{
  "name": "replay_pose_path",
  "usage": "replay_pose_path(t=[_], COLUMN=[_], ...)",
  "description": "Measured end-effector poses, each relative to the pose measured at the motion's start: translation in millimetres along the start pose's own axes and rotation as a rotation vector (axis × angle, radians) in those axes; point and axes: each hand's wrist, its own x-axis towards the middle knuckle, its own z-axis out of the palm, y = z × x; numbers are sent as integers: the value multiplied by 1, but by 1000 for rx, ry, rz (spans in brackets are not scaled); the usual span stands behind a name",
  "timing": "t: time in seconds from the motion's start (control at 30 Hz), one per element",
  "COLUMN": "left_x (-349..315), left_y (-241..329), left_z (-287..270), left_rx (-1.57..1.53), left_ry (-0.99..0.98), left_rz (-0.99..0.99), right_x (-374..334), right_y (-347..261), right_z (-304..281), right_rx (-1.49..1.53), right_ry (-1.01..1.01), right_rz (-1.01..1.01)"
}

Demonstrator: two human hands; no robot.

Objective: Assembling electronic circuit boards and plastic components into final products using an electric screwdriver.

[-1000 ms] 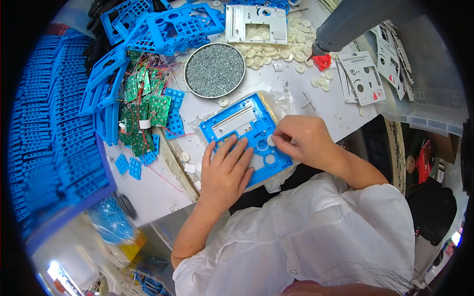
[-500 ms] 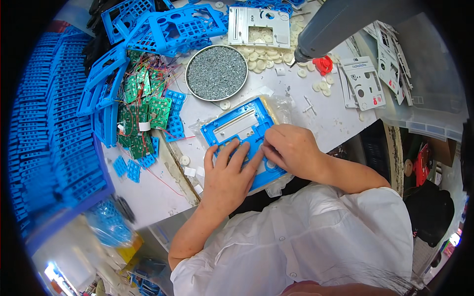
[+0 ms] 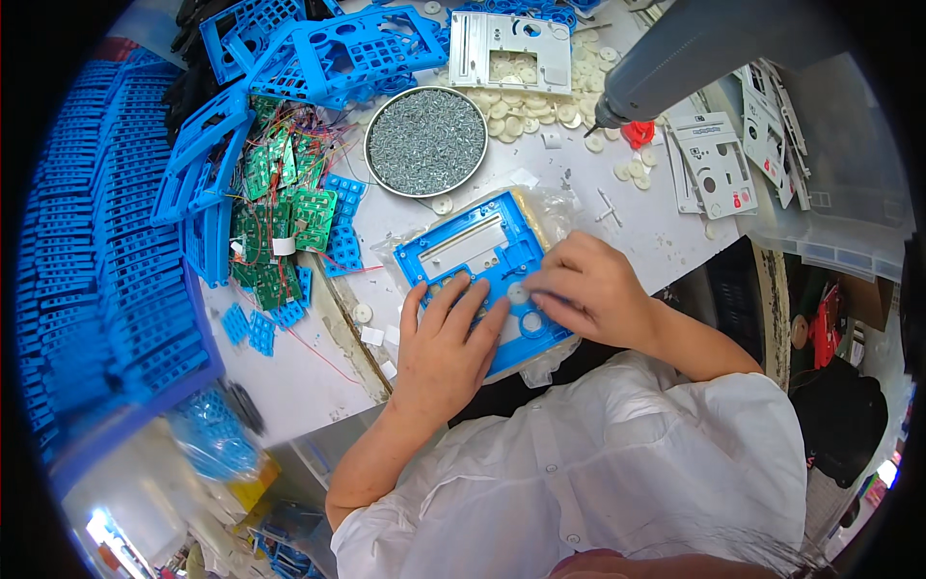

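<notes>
We see the left hand [image 3: 444, 338], fingers loosely spread and gripping nothing, resting on a blue rectangular plastic casing [image 3: 527, 254], presumably to steady it. On the casing lies a pale round plastic disc [image 3: 518, 292]; beside it the right hand [image 3: 593, 289] has thumb and 1 finger slightly parted, perhaps for fine control, though we cannot tell whether they grip it.

Left hand [image 3: 444, 338] lies spread, palm-down — right hand [image 3: 596, 289] curls inward.
</notes>
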Motion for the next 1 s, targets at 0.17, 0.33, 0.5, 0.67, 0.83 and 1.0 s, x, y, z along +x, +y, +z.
replay_pose_path(t=[0.17, 0.33, 0.5, 0.67, 0.83, 1.0], left_x=[1, 1, 1, 1, 2, 1], left_y=[0, 1, 1, 2, 2, 1], left_z=[0, 0, 0, 0, 0, 0], left_rx=[9, 3, -3, 4, -1, 14], left_ry=[-10, -7, -14, 8, 1, 5], left_rz=[0, -11, -10, -4, -2, 8], right_x=[-6, -14, -21, -22, -16, -8], right_y=[-1, -21, -42, -51, -46, -43], right_z=[-2, 5, 15, 23, 12, 0], right_rx=[-160, -261, -254, -248, -365, -444], right_ry=[-81, -100, -95, -84, -198, -333], right_rz=[-126, -32, 93, 156, 20, -78])
